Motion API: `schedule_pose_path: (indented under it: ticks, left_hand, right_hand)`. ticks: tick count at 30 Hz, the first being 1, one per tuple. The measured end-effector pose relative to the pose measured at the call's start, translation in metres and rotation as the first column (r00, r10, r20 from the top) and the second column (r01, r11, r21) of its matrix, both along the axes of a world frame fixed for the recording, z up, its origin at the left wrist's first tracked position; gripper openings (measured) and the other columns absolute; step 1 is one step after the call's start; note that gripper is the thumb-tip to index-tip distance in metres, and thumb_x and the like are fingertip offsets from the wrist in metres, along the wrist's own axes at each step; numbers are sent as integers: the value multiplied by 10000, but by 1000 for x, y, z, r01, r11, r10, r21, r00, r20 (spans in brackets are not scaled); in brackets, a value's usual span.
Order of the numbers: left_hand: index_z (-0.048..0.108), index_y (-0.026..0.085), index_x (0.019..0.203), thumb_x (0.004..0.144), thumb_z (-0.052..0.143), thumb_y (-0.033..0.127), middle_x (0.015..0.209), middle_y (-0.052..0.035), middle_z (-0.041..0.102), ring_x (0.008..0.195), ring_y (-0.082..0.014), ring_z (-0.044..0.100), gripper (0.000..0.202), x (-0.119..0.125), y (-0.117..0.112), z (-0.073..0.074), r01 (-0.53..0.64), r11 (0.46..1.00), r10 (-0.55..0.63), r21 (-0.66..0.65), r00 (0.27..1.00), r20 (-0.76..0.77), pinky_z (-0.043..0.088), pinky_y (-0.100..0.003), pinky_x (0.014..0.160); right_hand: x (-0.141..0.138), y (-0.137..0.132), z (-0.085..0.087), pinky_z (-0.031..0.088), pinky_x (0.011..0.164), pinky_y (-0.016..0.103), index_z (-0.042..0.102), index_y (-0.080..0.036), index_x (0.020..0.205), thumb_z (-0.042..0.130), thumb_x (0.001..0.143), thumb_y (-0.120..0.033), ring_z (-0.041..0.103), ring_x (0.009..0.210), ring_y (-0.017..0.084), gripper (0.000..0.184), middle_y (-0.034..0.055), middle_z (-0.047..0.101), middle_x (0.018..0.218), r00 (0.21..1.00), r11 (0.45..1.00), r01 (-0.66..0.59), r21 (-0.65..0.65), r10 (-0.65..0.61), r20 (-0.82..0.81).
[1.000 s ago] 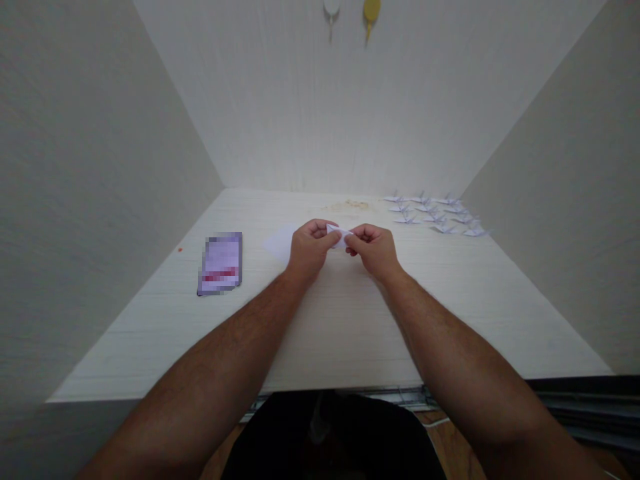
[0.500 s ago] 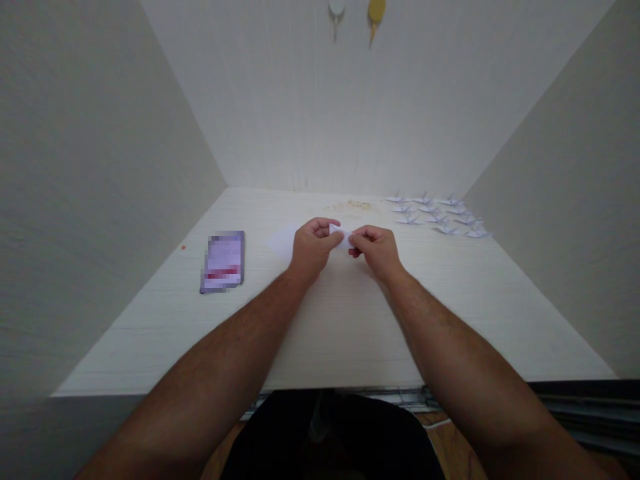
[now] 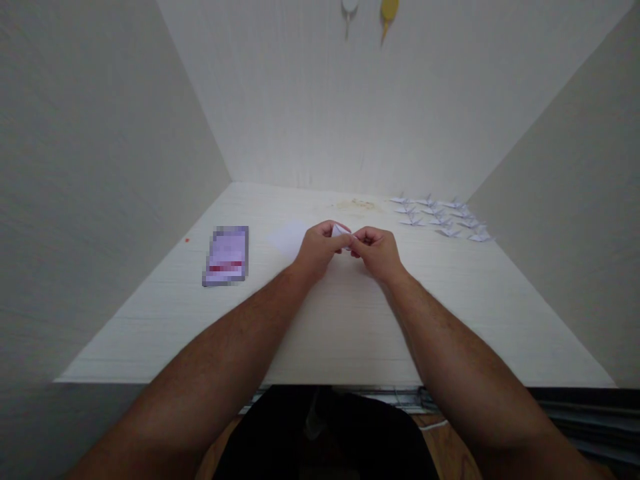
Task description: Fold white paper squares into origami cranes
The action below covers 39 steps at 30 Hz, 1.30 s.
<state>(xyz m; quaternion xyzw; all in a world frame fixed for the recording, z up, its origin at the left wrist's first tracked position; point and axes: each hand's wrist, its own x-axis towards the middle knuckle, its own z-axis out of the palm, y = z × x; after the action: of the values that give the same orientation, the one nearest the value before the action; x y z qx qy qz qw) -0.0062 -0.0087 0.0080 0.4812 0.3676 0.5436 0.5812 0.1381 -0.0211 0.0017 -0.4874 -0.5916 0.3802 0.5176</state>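
A small piece of folded white paper is pinched between my two hands above the middle of the table. My left hand grips its left side, thumb laid across the front. My right hand is closed at the paper's right end, thumb and forefinger pressed together there. Part of the paper is hidden by my fingers. Flat white paper lies on the table just left of my left hand, partly covered by it.
Several folded white paper cranes stand in rows at the back right of the white table. At the left lies a blurred-out purple rectangular item. Two hooks, one yellow, hang on the back wall; side walls flank the table.
The left thumb has slid right along the paper toward the right fingertips, and the paper has tilted. The whole view has shifted slightly.
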Motion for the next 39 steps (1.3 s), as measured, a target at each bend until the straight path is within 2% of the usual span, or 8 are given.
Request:
schedule_pose_path:
  ticks: [4,8,13,18,24,30,39]
  left_hand:
    - [664,149,689,564,827,209,645,4,632,604,-110,570,215,3,-2,0,68,992,-54,-109,990,127,396,-262,607]
    - [665,139,686,576,819,190,667,-14,637,643,-134,591,196,4,-2,1,110,982,-76,-151,974,214,427,-292,656]
    - [667,132,694,611,804,165,701,-27,631,689,-138,583,164,5,-2,2,68,982,-23,-174,968,250,432,-302,689]
    - [683,132,724,648,787,167,732,-35,637,720,-146,586,133,5,-2,1,82,979,-33,-185,966,256,430,-302,707]
    - [687,129,728,739,715,156,735,-30,615,699,-125,566,41,5,-4,6,104,971,-33,-214,950,310,426,-269,677]
    - [672,152,779,803,680,197,729,-20,591,682,-128,553,52,5,-6,8,98,971,-29,-217,954,298,432,-261,644]
    - [667,161,796,675,793,186,771,-13,628,733,-128,571,176,6,-6,3,89,983,-43,-163,963,267,430,-281,709]
  right_hand:
    - [0,0,-3,335,491,235,643,-182,628,752,709,-451,473,505,91,301,-12,602,542,1000,1000,14,24,-15,21]
    - [1,1,-4,340,505,242,657,-184,634,759,720,-452,470,517,93,299,-16,601,550,1000,999,6,46,-7,19]
    - [1,1,-3,347,511,248,661,-187,641,750,737,-434,482,517,97,279,-15,608,552,1000,998,-4,64,2,20]
    - [-1,0,-2,329,502,248,656,-190,644,739,738,-412,456,508,94,254,-23,592,550,999,997,29,74,-31,29]
    - [-1,-1,-3,339,517,254,668,-193,670,721,728,-372,467,516,100,195,-22,605,569,998,997,46,60,-49,43]
    - [-2,-2,-2,337,516,251,667,-190,667,707,724,-362,465,520,100,185,-20,610,572,996,997,65,48,-68,58]
    - [-2,-3,-1,352,521,253,671,-188,668,732,753,-436,481,533,106,269,-8,617,580,994,993,87,73,-92,61]
